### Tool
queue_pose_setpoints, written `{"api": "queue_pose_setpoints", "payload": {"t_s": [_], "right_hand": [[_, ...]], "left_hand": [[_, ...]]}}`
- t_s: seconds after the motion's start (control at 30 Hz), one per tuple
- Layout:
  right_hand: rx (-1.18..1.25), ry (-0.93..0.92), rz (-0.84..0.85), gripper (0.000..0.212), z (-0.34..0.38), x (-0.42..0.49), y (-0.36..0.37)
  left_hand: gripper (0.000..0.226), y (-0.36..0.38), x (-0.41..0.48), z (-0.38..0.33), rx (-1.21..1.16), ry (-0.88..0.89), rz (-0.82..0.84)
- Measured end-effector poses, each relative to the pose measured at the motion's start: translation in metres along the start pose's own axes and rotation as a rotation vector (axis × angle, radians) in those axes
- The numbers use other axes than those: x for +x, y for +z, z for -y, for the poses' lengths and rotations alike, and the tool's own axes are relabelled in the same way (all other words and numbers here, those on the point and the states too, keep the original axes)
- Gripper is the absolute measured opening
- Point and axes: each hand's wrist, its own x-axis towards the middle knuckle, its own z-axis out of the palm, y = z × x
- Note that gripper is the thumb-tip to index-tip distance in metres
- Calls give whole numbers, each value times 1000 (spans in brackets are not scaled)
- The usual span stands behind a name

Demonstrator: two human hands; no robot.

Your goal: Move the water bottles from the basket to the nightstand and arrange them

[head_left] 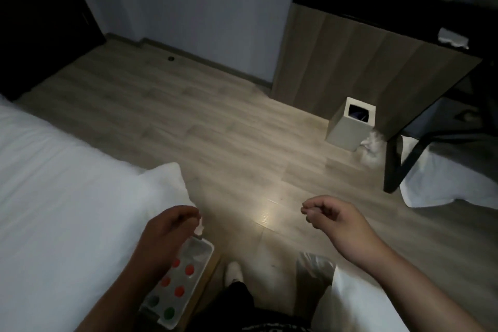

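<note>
L hand (172,225) loosely curled above pale wood-plank floor (229,129), small blurred pale bit at fingertips, can't tell if pinched. R hand (332,213) level w/ it, well apart, fingers loosely curled, nothing held. Red- and green-capped water bottles (189,269) in white rectangular plastic basket (208,250), right under L wrist.

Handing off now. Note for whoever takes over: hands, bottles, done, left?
Left hand: curled over the basket's far end, beside a small pale thing; grip unclear.
Right hand: loosely curled, empty, above the floor.
Bottles: in the basket beside the bed, red and green caps showing.
Done: nothing visible; no bottle out.
Left: all bottles; nightstand not clearly in view.
</note>
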Motion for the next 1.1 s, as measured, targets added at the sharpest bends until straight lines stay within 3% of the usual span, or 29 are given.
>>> {"api": "queue_pose_setpoints", "payload": {"t_s": [0.23,0.4,0.63,0.77,1.1], "right_hand": [[20,-25,-27,7,21,66,-14],[-4,-12,71,20,28,109,-6],[-276,-120,366,25,72,204,24],[-392,-203,593,17,102,253,51],[-585,-399,1147,11,114,307,122]], "left_hand": [[17,15,96,-63,2,158,89],[22,8,123,-89,-18,208,22],[22,-17,116,-71,-67,87,-259],[16,-18,102,-58,-125,-43,-476],[15,48,33,-25,-537,-294,-1087]]}}
